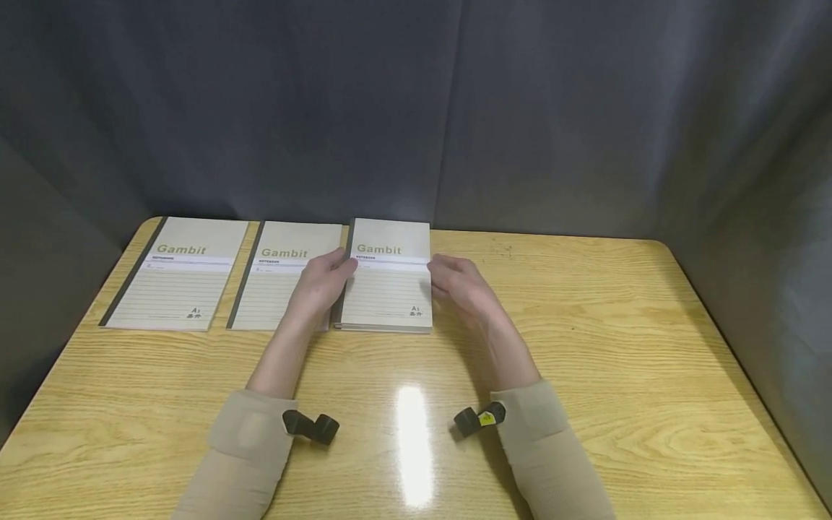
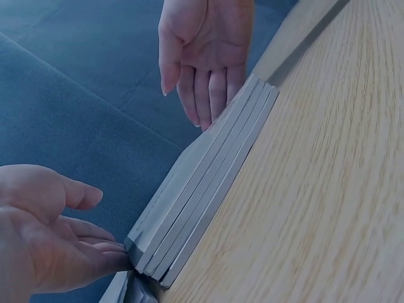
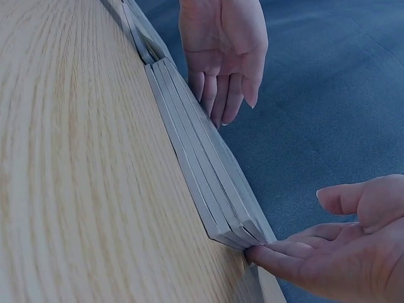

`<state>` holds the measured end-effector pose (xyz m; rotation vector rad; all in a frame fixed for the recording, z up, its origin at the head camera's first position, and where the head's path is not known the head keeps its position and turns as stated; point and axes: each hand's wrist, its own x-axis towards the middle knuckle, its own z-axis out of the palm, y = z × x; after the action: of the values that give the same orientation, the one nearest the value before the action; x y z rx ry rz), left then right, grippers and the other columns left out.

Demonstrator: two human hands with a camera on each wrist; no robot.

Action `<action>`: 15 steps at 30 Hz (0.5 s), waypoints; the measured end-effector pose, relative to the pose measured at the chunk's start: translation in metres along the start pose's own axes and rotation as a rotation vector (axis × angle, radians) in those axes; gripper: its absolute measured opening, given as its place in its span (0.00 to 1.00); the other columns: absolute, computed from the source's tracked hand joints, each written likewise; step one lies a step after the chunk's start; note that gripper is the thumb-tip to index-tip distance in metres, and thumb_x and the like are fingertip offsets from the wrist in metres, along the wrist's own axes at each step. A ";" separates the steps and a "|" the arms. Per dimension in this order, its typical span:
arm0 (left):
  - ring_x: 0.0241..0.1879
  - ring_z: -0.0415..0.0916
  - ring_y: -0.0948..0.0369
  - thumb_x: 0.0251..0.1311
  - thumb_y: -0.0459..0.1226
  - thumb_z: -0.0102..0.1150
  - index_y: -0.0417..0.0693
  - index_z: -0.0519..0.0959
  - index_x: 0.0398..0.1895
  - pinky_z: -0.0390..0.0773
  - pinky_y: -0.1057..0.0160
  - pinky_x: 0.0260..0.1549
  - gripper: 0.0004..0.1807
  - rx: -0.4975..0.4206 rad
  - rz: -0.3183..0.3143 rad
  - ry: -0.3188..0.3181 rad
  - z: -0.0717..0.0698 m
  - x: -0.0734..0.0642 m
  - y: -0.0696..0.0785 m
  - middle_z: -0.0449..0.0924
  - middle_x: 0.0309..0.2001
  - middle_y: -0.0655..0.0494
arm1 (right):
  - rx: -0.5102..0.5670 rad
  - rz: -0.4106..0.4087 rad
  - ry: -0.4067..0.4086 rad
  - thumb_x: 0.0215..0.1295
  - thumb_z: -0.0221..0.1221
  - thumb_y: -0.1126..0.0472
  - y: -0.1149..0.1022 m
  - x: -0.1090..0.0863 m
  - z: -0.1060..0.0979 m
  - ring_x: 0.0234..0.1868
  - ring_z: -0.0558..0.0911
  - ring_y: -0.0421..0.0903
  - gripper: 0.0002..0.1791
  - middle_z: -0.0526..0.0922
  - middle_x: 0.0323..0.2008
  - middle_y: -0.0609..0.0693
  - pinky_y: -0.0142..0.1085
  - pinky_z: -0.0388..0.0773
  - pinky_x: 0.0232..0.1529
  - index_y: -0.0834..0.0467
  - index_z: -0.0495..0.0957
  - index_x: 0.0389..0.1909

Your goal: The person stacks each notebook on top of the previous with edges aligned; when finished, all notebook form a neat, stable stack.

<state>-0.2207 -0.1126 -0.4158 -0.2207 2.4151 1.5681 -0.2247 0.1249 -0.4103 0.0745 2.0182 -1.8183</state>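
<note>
A small stack of Gambit notebooks (image 1: 386,296) with pale covers and dark spines lies near the table's back edge. In the left wrist view, the stack's (image 2: 205,180) layered edges sit nearly flush. My left hand (image 1: 318,284) touches the spine side, fingers extended and thumb raised. On the opposite side, the fingertips of my right hand (image 1: 463,285) touch the page edges, fingers fairly straight, as the right wrist view shows at the stack's (image 3: 196,154) near corner. Neither hand curls around the notebooks. A second notebook (image 1: 269,296) lies partly under my left hand and forearm.
Another Gambit notebook (image 1: 178,282) lies flat at the far left. The wooden table (image 1: 585,347) extends to the right and toward me. A dark grey curtain (image 1: 416,108) hangs behind the table's back edge and along both sides.
</note>
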 end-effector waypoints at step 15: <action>0.83 0.47 0.45 0.79 0.49 0.43 0.38 0.54 0.81 0.53 0.45 0.81 0.36 0.008 0.039 -0.004 -0.001 -0.003 -0.003 0.54 0.82 0.41 | 0.069 -0.006 0.045 0.79 0.51 0.58 0.001 0.001 -0.009 0.78 0.67 0.58 0.35 0.58 0.80 0.62 0.47 0.68 0.78 0.66 0.53 0.80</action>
<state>-0.2174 -0.1142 -0.4169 -0.1694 2.4364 1.5728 -0.2275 0.1332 -0.4115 0.1308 1.9878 -1.9053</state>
